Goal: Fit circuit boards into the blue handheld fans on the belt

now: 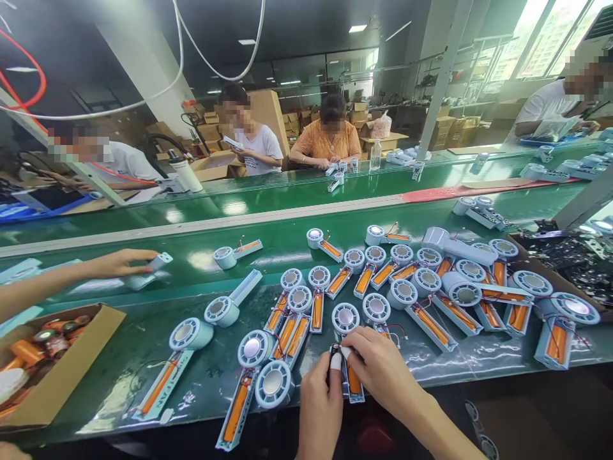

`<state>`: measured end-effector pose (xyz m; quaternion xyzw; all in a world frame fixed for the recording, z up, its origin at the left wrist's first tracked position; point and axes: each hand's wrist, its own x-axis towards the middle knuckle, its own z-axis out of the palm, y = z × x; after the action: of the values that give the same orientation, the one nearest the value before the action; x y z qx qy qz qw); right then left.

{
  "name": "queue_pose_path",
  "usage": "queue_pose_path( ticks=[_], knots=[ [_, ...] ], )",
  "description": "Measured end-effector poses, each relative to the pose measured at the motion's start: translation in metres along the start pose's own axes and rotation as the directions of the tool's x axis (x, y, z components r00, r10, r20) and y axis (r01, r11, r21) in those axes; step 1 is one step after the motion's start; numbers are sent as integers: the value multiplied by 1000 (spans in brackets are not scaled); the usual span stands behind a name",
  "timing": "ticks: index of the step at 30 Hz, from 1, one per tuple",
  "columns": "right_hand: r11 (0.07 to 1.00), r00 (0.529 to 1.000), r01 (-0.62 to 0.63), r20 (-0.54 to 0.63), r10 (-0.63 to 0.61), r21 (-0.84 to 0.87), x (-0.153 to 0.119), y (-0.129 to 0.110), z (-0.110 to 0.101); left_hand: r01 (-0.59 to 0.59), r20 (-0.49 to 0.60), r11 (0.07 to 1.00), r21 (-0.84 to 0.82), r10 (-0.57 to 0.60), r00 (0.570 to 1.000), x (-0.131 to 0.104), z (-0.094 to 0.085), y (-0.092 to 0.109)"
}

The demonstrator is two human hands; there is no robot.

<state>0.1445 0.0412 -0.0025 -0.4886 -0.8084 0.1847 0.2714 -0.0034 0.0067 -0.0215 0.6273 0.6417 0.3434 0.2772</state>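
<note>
At the bench's front edge my left hand is closed on a small dark part, with a white covering on one fingertip. My right hand meets it from the right, its fingers pinched at the same part. Just behind and under my hands lies a light-blue fan unit with an orange battery in its open handle. Many similar fan units lie around my hands, most with orange batteries and thin red wires showing.
A cardboard box of orange parts stands at the left, and a box of dark circuit parts at the right. Another person's hand reaches in from the left over a green belt. Several people sit across the line.
</note>
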Motion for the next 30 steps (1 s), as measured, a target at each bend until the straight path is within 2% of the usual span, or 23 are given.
queue_pose_path(
  ticks=[9, 17, 26, 30],
  knots=[
    [998, 1000, 17, 5, -16, -54, 1, -2, 0, -75, 29, 996, 37, 74, 997, 1, -3, -2],
    [999, 999, 31, 44, -29, -39, 1, -2, -2, -95, 68, 994, 44, 92, 993, 3, -5, -2],
    [987, 995, -33, 98, 17, 159, 8, 5, -14, -197, 227, 980, -5, 193, 955, 13, -25, -4],
    [972, 988, 13, 147, -49, 233, 13, 10, -23, -207, 275, 978, -28, 207, 939, 18, -33, 0]
  ],
)
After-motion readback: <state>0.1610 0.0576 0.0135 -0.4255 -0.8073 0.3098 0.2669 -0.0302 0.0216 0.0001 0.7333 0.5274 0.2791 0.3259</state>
